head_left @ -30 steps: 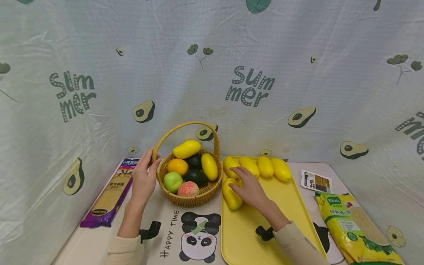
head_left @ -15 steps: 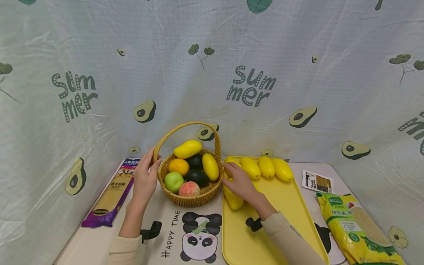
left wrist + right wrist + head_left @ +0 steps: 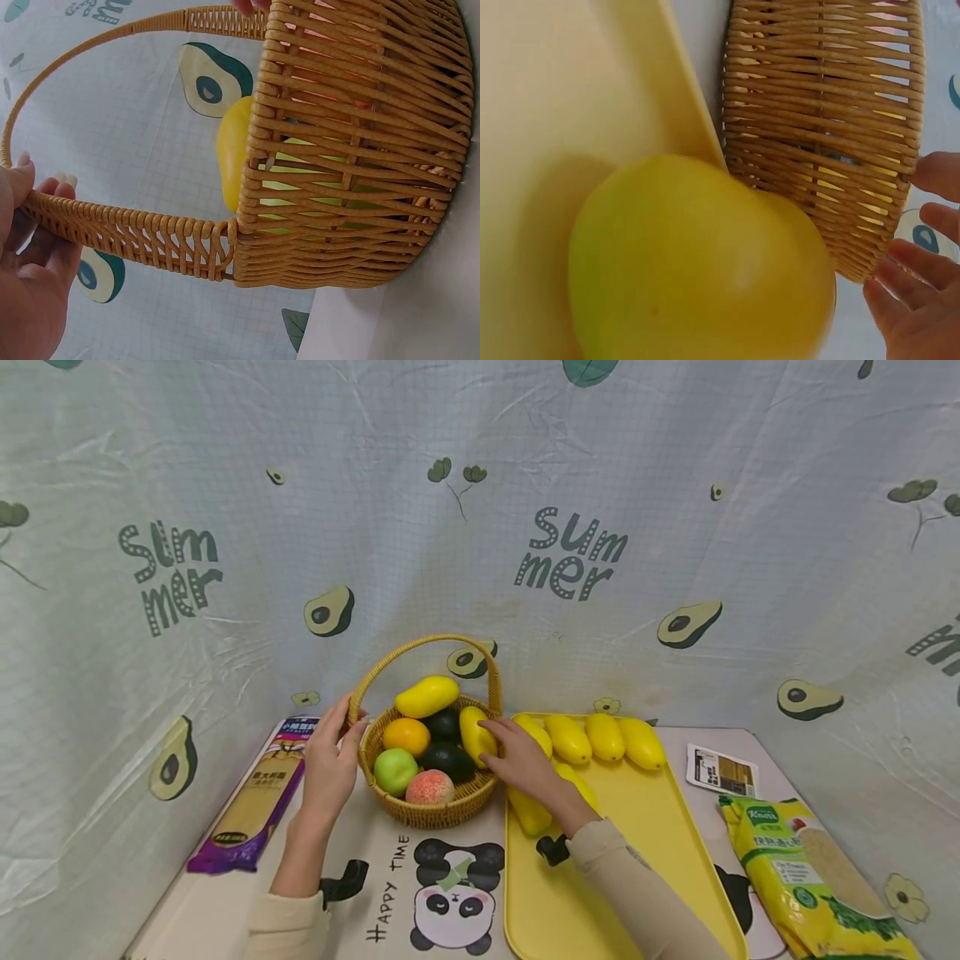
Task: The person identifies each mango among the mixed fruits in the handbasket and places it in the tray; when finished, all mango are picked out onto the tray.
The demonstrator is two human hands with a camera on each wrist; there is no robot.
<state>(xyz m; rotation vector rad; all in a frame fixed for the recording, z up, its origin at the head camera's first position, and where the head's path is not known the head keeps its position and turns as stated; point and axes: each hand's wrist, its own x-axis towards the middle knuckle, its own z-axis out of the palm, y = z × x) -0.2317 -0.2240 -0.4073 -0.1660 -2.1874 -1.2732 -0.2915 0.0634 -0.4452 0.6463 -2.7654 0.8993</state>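
A wicker basket point(image 3: 431, 814) of fruit stands at the middle of the table. My left hand point(image 3: 330, 768) grips the left side of its arched handle point(image 3: 420, 643); in the left wrist view, thumb and fingers lie on either side of that handle. My right hand point(image 3: 528, 764) reaches over the basket's right rim, fingertips at a yellow mango point(image 3: 470, 735) inside. In the right wrist view the right fingers are spread along the rim. Also in the basket are another mango point(image 3: 427, 697), an orange point(image 3: 407, 737), a green apple point(image 3: 395, 772), a peach point(image 3: 430, 787) and dark avocados point(image 3: 447, 762).
Right of the basket lies a yellow tray point(image 3: 622, 860) with several mangoes point(image 3: 604, 737) along its back and left. A noodle packet point(image 3: 255, 793) lies at the left. A yellow Knorr bag point(image 3: 810, 868) and a small packet point(image 3: 722, 772) lie at the right. A patterned curtain point(image 3: 375, 527) hangs behind.
My right hand has moved left from over the tray's mangoes to the basket's right rim and the mango inside. My left hand stays on the handle.
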